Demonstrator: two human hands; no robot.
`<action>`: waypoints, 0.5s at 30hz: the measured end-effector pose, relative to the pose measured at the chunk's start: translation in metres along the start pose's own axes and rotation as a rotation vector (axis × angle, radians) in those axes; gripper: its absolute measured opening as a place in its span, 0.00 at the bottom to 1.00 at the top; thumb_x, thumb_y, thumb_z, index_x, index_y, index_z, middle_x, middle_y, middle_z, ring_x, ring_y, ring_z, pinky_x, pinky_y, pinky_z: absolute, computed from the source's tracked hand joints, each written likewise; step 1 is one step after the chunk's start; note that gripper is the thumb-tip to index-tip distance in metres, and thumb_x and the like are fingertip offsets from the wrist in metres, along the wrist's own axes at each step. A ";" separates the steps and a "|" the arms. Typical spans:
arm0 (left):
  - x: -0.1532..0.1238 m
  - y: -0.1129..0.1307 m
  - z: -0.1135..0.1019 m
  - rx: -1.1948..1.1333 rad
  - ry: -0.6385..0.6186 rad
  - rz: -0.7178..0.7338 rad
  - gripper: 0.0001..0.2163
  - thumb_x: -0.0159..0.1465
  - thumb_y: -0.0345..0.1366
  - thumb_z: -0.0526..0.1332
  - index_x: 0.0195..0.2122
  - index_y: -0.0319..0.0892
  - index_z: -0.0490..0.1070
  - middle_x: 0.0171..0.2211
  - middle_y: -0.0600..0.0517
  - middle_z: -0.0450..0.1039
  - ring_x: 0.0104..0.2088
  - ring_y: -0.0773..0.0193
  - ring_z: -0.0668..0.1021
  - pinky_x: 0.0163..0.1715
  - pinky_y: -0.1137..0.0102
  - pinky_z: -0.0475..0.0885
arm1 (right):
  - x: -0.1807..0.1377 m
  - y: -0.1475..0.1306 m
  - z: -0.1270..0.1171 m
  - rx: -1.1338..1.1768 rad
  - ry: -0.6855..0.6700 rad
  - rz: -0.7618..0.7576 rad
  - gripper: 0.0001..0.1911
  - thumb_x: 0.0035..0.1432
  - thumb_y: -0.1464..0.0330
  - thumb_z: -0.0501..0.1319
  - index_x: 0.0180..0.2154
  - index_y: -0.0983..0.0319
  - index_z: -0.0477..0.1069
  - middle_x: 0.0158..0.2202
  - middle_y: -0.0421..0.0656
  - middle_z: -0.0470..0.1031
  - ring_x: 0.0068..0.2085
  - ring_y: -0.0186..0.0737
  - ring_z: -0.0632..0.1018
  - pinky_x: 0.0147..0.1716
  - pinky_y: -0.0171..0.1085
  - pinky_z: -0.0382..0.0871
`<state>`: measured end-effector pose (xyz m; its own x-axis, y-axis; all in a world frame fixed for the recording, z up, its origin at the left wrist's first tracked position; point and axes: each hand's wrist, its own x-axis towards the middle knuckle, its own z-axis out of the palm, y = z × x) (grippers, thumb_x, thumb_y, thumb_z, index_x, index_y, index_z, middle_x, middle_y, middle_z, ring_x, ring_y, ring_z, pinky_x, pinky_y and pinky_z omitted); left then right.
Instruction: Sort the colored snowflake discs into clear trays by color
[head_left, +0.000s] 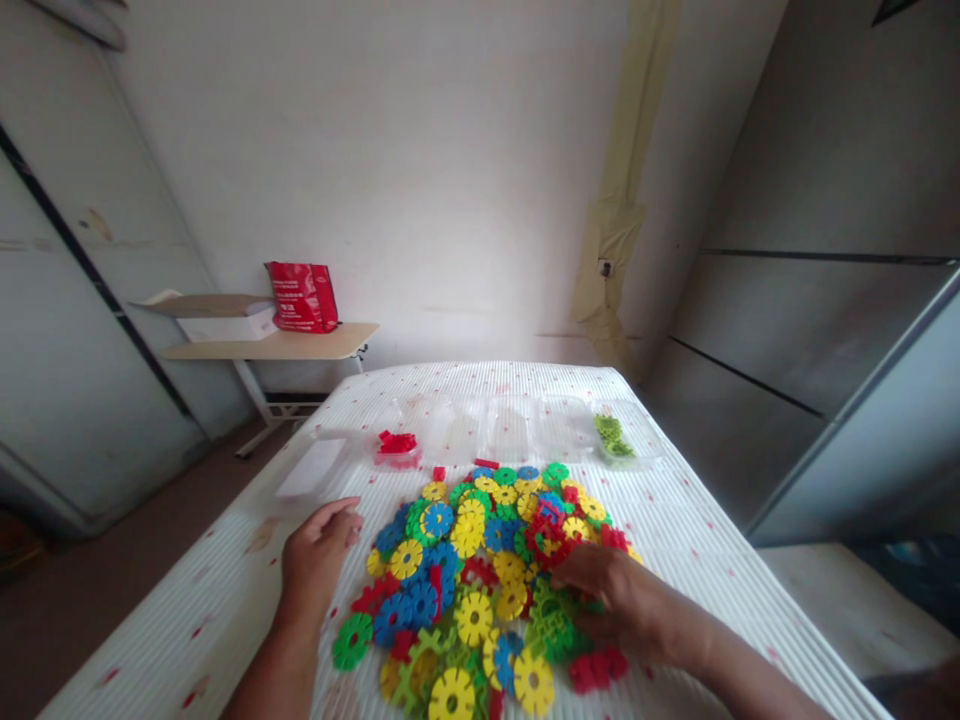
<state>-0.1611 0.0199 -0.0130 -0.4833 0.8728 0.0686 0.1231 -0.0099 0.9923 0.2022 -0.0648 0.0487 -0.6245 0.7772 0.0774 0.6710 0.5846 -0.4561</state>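
A heap of flat plastic gear-shaped pieces (480,560) in yellow, blue, green and red lies on a white ribbed table (225,610). My left hand (319,555) rests on the cloth just left of the heap, fingers loosely curled, holding nothing that I can see. My right hand (619,590) lies on the right side of the heap, fingers bent down among the green and red pieces; what they hold, if anything, is hidden.
A row of clear plastic trays stands beyond the heap: one with red pieces (397,447), one with green pieces (615,437), others bare (517,425), and a lid (311,470). A side table (270,345) with a red bag (301,297) stands behind. A grey cabinet (825,300) is right.
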 end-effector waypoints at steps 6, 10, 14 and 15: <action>0.000 0.003 0.002 0.003 0.011 -0.016 0.19 0.45 0.43 0.60 0.36 0.36 0.73 0.19 0.54 0.71 0.20 0.67 0.70 0.20 0.73 0.65 | -0.002 0.010 -0.027 -0.065 0.195 0.044 0.12 0.55 0.72 0.55 0.41 0.62 0.71 0.34 0.45 0.75 0.33 0.37 0.74 0.33 0.33 0.67; 0.001 0.002 0.001 -0.001 0.006 -0.020 0.19 0.45 0.43 0.60 0.36 0.37 0.73 0.19 0.54 0.71 0.20 0.67 0.70 0.20 0.74 0.65 | -0.009 0.056 -0.079 -0.328 0.485 0.205 0.14 0.56 0.69 0.53 0.43 0.62 0.70 0.36 0.47 0.76 0.33 0.38 0.75 0.33 0.34 0.67; 0.002 -0.001 0.000 0.006 0.009 -0.024 0.19 0.45 0.43 0.60 0.36 0.37 0.73 0.19 0.54 0.71 0.20 0.67 0.70 0.20 0.74 0.66 | -0.004 0.098 -0.121 -0.604 0.399 0.662 0.15 0.51 0.72 0.56 0.42 0.62 0.71 0.37 0.45 0.77 0.35 0.40 0.76 0.31 0.33 0.65; 0.002 -0.001 0.000 0.012 0.006 -0.015 0.18 0.46 0.43 0.60 0.36 0.37 0.73 0.19 0.54 0.71 0.20 0.67 0.70 0.20 0.73 0.66 | 0.000 0.104 -0.126 -0.646 0.347 0.753 0.15 0.51 0.72 0.55 0.42 0.61 0.71 0.38 0.45 0.77 0.36 0.40 0.77 0.30 0.32 0.64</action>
<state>-0.1626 0.0219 -0.0142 -0.4907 0.8696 0.0545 0.1258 0.0088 0.9920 0.3220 0.0251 0.1128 0.1231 0.9560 0.2663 0.9878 -0.1438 0.0595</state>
